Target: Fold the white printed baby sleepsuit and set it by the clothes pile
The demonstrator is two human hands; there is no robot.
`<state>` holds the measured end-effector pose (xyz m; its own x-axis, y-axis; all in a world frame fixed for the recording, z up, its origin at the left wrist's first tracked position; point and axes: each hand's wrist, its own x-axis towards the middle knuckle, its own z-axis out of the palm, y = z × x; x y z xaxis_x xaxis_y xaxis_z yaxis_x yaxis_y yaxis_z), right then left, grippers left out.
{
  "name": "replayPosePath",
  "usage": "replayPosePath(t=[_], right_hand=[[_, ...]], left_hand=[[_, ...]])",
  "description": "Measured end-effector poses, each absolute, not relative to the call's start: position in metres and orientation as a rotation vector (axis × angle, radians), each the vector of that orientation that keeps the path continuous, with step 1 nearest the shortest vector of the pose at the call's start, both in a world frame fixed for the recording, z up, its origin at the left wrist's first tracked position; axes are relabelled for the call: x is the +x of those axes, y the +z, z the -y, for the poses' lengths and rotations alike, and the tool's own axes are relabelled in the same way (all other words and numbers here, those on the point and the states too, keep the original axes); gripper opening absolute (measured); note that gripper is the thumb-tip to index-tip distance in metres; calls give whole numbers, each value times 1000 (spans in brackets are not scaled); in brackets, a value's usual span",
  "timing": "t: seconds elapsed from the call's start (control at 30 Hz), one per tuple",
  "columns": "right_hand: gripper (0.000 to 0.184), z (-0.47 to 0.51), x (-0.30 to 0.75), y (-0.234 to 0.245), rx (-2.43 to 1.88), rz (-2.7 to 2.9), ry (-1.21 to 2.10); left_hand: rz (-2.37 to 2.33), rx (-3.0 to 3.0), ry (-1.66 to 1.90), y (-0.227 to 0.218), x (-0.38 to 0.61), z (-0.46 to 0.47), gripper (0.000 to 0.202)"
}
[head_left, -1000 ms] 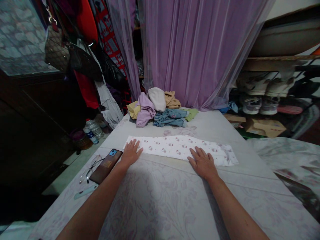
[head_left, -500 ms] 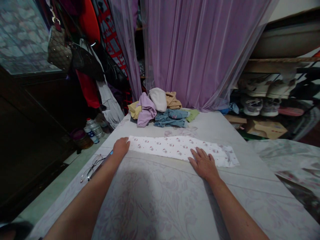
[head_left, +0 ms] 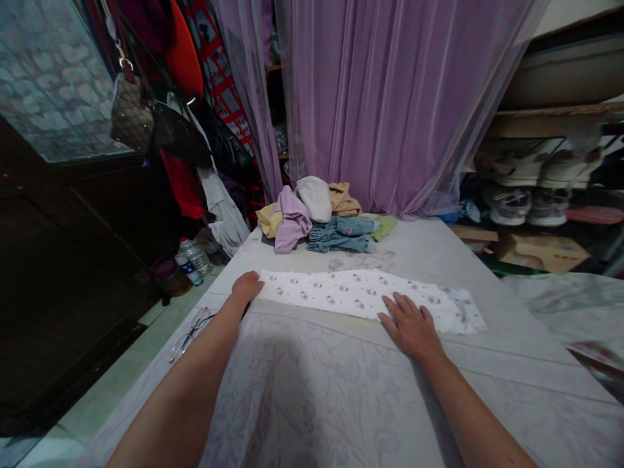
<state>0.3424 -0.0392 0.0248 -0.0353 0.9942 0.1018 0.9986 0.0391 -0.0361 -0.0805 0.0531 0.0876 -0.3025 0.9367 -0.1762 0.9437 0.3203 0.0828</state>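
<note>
Because the view is taken from above, a wide bed with a pale flowered cover is seen first, and a purple see-through curtain is hung behind it. Shoes are kept on a rack at the right, and bags are hung at the left. A heap of clothes is piled at the far end of the bed, with blue jeans at its front. Nearer in, a long white cloth with small pink prints is laid flat across the bed, a little in front of the heap. It is judged to be thin, soft and light, so it may slide or bunch up easily. It could best be held by its two short ends, or pinched along its long edge with both hands. The left hand is set at the cloth's left end, with the fingers pressed together and a little bent, and no clear pinch can be made out. The right hand is laid on the near edge, with the fingers spread apart and pressed flat.
</note>
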Motion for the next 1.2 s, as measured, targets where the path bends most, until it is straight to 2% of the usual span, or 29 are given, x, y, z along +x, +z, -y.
replayPosePath(t=[0.37, 0.6, 0.8, 1.0, 1.2], right_hand=[[55, 36, 345, 17, -2110, 2207, -105], [55, 36, 345, 17, -2090, 2208, -114], [55, 37, 344, 19, -2106, 2205, -84], [55, 38, 344, 20, -2100, 2207, -109], [56, 39, 343, 25, -2130, 2215, -72]], left_hand=[[-2434, 1650, 227, 80, -76, -49, 32], [-2335, 1547, 355, 79, -86, -53, 22], [-2242, 1546, 470, 79, -91, -53, 25], [-2153, 1478, 495, 76, -91, -57, 22], [-2194, 1448, 431, 79, -92, -61, 30]])
